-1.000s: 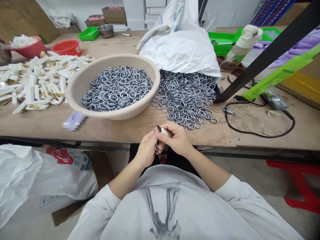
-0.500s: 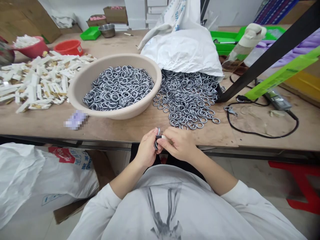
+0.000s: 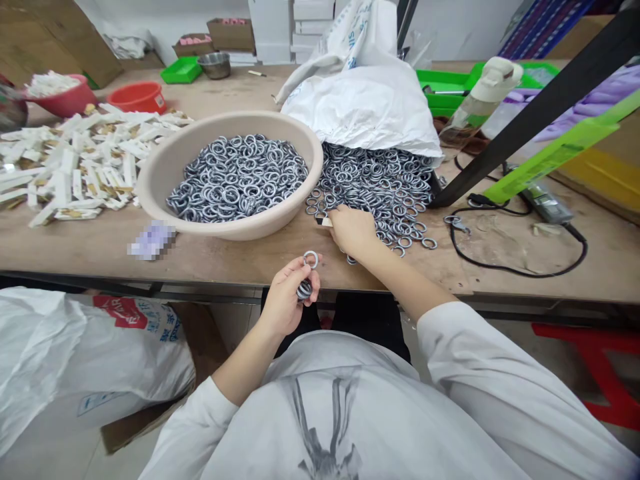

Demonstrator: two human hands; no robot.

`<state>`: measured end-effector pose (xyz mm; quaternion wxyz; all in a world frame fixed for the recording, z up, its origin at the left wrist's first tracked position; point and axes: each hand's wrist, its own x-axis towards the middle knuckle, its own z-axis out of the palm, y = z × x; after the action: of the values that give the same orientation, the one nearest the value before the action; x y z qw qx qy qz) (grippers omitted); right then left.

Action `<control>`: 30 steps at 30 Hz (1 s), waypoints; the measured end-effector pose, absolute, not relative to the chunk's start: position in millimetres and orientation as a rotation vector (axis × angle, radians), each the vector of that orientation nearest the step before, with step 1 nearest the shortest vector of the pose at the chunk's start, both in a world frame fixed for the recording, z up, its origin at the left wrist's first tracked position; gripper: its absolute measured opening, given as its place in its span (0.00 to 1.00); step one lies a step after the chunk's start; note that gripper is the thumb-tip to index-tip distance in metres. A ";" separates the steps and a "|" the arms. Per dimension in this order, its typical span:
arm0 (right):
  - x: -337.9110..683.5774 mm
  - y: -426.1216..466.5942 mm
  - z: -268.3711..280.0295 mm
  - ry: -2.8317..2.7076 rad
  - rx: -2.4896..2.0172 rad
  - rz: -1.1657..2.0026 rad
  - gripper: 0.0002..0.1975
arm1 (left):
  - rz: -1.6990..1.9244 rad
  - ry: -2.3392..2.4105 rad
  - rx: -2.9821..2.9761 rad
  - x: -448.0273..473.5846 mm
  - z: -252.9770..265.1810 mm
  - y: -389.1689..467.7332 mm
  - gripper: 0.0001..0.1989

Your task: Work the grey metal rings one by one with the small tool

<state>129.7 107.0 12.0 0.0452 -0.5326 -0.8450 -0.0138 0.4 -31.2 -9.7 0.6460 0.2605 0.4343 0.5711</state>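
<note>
My left hand (image 3: pixel 286 303) is at the table's front edge, closed on a small stack of metal rings (image 3: pixel 305 288), with one ring (image 3: pixel 311 259) held up at its fingertips. My right hand (image 3: pixel 352 230) lies on the near edge of the loose pile of metal rings (image 3: pixel 380 190) on the table. It grips a small pale tool (image 3: pixel 325 221) whose dark tip pokes out to the left. A beige basin (image 3: pixel 165 167) filled with the same rings stands just left of the pile.
A white sack (image 3: pixel 367 107) lies open behind the ring pile. White and tan strips (image 3: pixel 75 163) cover the table's left, with red bowls (image 3: pixel 135 95) behind. A black cable (image 3: pixel 515 263), a bottle (image 3: pixel 477 100), green trays and a slanting black bar (image 3: pixel 530 110) are on the right.
My hands were together at the table edge, working the tool against the rings. The right hand has since reached forward onto the ring pile, and the left now shows one ring raised.
</note>
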 end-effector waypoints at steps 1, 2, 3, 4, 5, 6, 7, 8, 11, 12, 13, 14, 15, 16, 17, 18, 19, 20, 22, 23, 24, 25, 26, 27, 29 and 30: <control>128.9 107.8 13.1 -2.580 -1.608 -0.016 0.12 | 1.307 0.977 0.564 -2.9 -9.1 -30.3 0.17; 130.0 106.5 14.2 -2.559 -1.564 0.052 0.11 | 1.313 0.962 0.533 -5.8 -8.8 -29.7 0.16; 132.6 103.1 15.0 -2.522 -1.493 0.181 0.11 | 1.315 0.944 0.502 -8.3 -8.7 -29.0 0.15; 136.2 97.7 15.6 -2.467 -1.392 0.375 0.11 | 1.309 0.924 0.476 -9.9 -9.0 -28.3 0.14; 140.3 90.7 15.7 -2.393 -1.260 0.610 0.12 | 1.291 0.910 0.458 -10.5 -9.7 -27.5 0.15; 144.2 82.6 15.1 -2.298 -1.108 0.872 0.14 | 1.263 0.899 0.450 -10.0 -10.6 -26.6 0.17; 147.3 74.1 13.8 -2.196 -0.960 1.093 0.14 | 1.228 0.890 0.454 -8.4 -11.8 -25.7 0.20; 149.4 65.8 11.6 -2.103 -0.844 1.249 0.15 | 1.188 0.879 0.470 -5.9 -13.0 -24.8 0.22; 149.6 47.0 2.2 -1.948 -0.734 1.345 0.15 | 1.073 0.812 0.546 3.9 -14.9 -24.0 0.28; 148.6 43.4 -1.1 -1.929 -0.747 1.303 0.14 | 1.054 0.784 0.558 6.7 -14.7 -24.3 0.29; 147.6 41.0 -3.9 -1.917 -0.761 1.251 0.14 | 1.049 0.763 0.557 9.0 -14.2 -24.9 0.29; 147.0 39.3 -6.0 -1.910 -0.761 1.199 0.14 | 1.056 0.751 0.547 10.5 -13.4 -25.6 0.28; 146.7 38.0 -7.4 -1.907 -0.750 1.153 0.14 | 1.074 0.750 0.534 11.5 -12.7 -26.4 0.26; 146.7 36.9 -8.2 -1.909 -0.731 1.114 0.13 | 1.101 0.762 0.523 12.1 -12.0 -27.2 0.25; 146.8 35.8 -8.4 -1.910 -0.713 1.083 0.13 | 1.133 0.782 0.521 12.4 -11.5 -28.0 0.24; 146.9 34.8 -8.2 -1.908 -0.701 1.069 0.12 | 1.168 0.805 0.526 12.5 -11.3 -28.7 0.23; 146.8 33.9 -7.8 -1.900 -0.698 1.082 0.13 | 1.202 0.825 0.536 12.7 -11.1 -29.4 0.23; 146.6 33.3 -7.3 -1.883 -0.706 1.122 0.14 | 1.229 0.841 0.549 12.8 -11.0 -30.1 0.23; 146.2 33.1 -5.8 -1.825 -0.744 1.239 0.17 | 1.250 0.852 0.572 12.9 -10.3 -31.2 0.22; 146.5 33.1 -5.0 -1.794 -0.772 1.275 0.18 | 1.247 0.849 0.581 12.8 -9.8 -31.6 0.22; 147.4 33.0 -3.9 -1.786 -0.802 1.271 0.20 | 1.242 0.844 0.586 12.5 -9.0 -32.0 0.22; 148.8 32.3 -2.8 -1.810 -0.825 1.219 0.22 | 1.237 0.839 0.587 12.1 -8.2 -32.3 0.22; 150.8 31.0 -1.6 -1.869 -0.829 1.131 0.23 | 1.238 0.835 0.583 11.6 -7.4 -32.5 0.22; 153.1 28.9 -0.5 -1.951 -0.814 1.026 0.23 | 1.243 0.832 0.576 11.1 -6.6 -32.7 0.22; 157.5 23.0 1.7 -2.120 -0.747 0.829 0.24 | 1.256 0.845 0.554 10.3 -5.3 -32.6 0.22; 159.1 19.5 2.5 -2.179 -0.714 0.758 0.24 | 1.258 0.856 0.542 10.0 -4.8 -32.4 0.22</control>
<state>159.1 19.5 2.5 0.3554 -0.2762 -0.8434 0.2934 10.0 -32.4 -4.8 0.6913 0.2424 0.3831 0.5627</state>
